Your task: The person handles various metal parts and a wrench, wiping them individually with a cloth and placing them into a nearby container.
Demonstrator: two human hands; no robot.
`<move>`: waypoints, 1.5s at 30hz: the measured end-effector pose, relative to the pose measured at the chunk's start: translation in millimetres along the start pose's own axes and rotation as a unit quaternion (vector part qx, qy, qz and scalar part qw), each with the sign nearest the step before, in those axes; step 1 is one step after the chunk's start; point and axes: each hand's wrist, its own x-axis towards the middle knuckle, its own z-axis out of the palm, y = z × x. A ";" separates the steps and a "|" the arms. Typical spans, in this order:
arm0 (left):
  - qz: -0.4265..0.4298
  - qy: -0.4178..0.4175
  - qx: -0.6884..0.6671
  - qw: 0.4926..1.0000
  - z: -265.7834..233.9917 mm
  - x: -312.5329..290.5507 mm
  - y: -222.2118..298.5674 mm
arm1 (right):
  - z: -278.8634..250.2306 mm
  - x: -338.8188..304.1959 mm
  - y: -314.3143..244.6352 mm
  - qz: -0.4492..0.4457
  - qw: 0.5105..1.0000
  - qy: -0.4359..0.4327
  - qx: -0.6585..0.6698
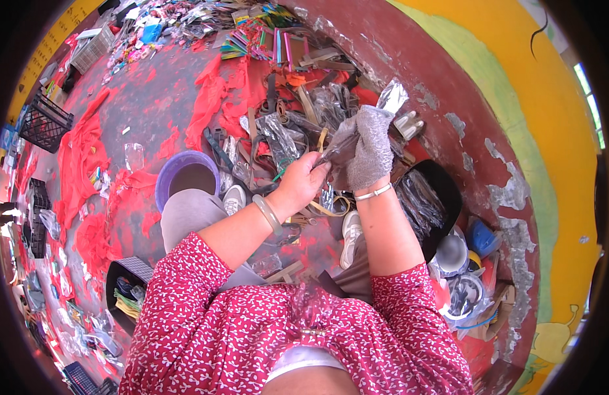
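Note:
My right hand (370, 148) wears a grey knit glove and grips the upper part of a clear plastic packet (391, 99) with a dark strap inside. My left hand (305, 179) is bare, with a pale green bangle on the wrist, and pinches the packet's lower end (331, 157). Both hands hold it above a heap of loose straps and clear wrappers (298, 122) on the red floor. A silver bangle circles my right wrist.
A purple bucket (174, 168) stands by my left knee. A black bowl (442, 191) with clear wrappers sits at the right, next to a blue cap (482, 237). Red cloth (87, 158) and black crates (44, 122) lie at the left. Coloured strips (258, 36) are piled far off.

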 end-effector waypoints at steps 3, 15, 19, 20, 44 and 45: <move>0.136 -0.046 0.100 0.985 -2.5 -2.7 0.0 | -9.8 5.0 0.5 -0.005 1.000 -0.004 -0.024; 0.014 0.010 -0.358 0.933 -59.2 18.4 56.2 | 3.5 1.0 43.0 -0.120 0.766 -0.290 -0.561; 0.034 0.034 -0.362 0.931 -51.9 14.9 57.7 | 12.4 -15.4 39.6 0.103 0.889 -0.132 -0.426; 0.035 0.042 -0.344 0.937 -50.1 13.6 57.0 | 6.8 -9.6 44.8 0.015 0.868 -0.199 -0.455; 0.123 0.177 -0.491 0.844 -82.7 10.3 75.5 | -25.4 -17.3 50.8 0.027 0.710 -0.388 -0.587; 0.124 0.194 -0.504 0.832 -91.0 11.3 80.0 | -26.7 -16.0 50.9 -0.058 0.662 -0.429 -0.612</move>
